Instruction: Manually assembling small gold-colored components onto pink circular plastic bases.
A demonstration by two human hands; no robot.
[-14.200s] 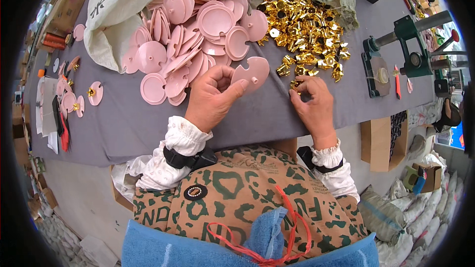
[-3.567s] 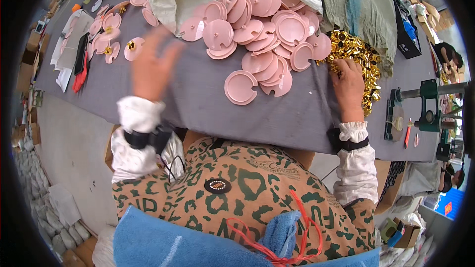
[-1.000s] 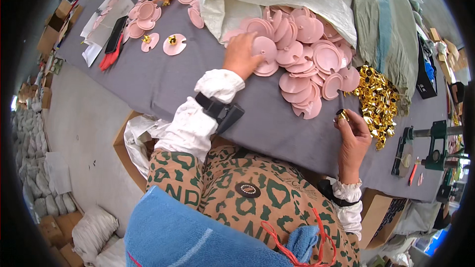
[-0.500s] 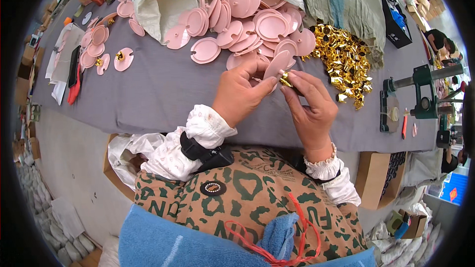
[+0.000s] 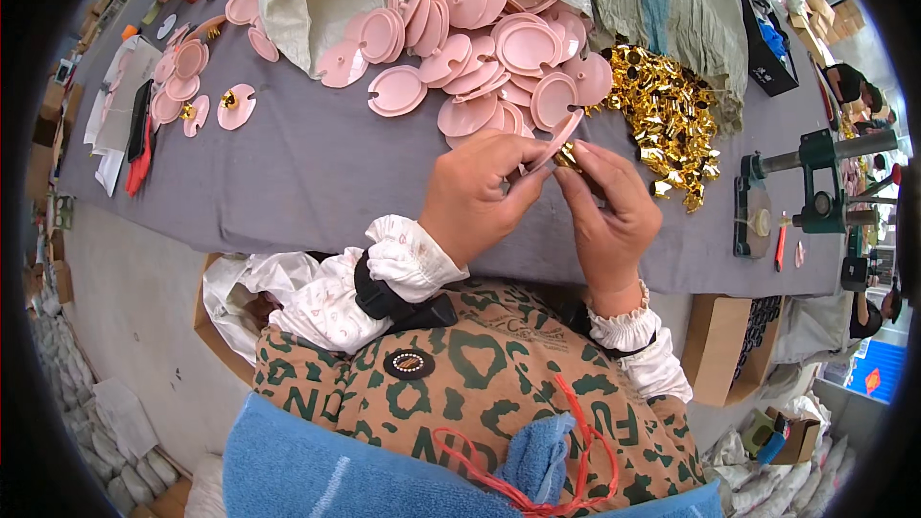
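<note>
Between 1 and 2 o'clock of centre, apparently fitting gold clip (image 5: 567,156), finger-pinched in right hand (image 5: 611,219), to pink disc (image 5: 557,140), pinched in left hand (image 5: 475,197), probably needing steady pressing next.

On the right of the grey-clothed table (image 5: 297,168) stands a dark green press (image 5: 820,187), a slim red tool (image 5: 780,243) lying just left of it. Farther off, a black box (image 5: 770,65) holds something blue. At the left, white paper (image 5: 107,171) lies beside a dark, flat oblong object (image 5: 140,120). An open cardboard box (image 5: 706,345) sits on the floor, near right.
</note>
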